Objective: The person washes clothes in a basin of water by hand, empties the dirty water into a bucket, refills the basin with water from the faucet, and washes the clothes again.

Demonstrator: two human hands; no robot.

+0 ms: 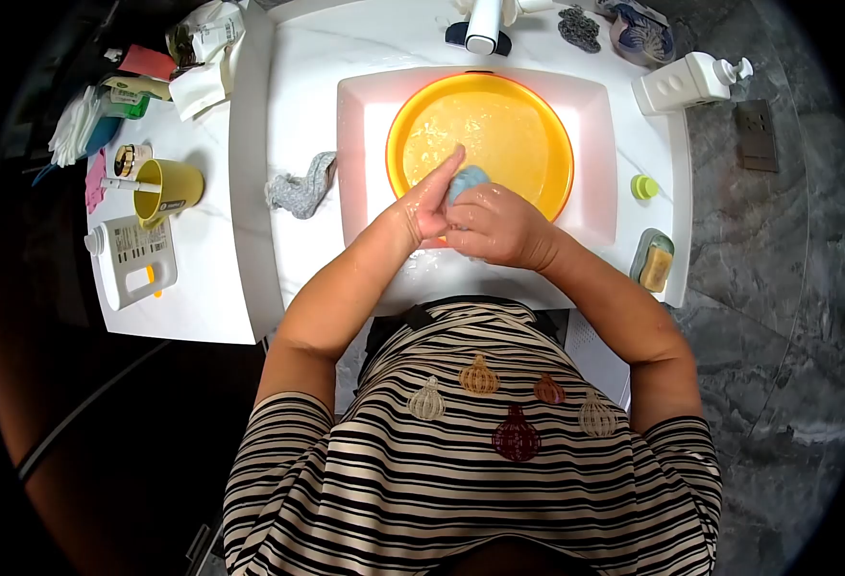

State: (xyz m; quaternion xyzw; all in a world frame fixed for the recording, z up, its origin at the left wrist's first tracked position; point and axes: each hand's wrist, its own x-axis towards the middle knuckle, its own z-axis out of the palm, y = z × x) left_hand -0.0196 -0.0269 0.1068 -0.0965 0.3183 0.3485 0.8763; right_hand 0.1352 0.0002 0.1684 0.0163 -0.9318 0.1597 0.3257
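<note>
A wet, light blue cloth (468,180) is bunched between my two hands, over the near rim of a yellow basin (396,125) with water in it. My right hand (501,224) is closed in a fist around the cloth, knuckles up. My left hand (429,202) presses against it from the left, its thumb pointing up and its other fingers mostly hidden behind the right hand. What kind of cloth it is cannot be made out. The basin sits in a white sink (595,144) below a white faucet (483,36).
Left of the sink lies a crumpled grey cloth (304,187). On the side counter stand a yellow cup (178,187) and a white jug (134,259). To the right are a green cap (644,186), a soap bar in a dish (656,269) and a white pump bottle (682,84).
</note>
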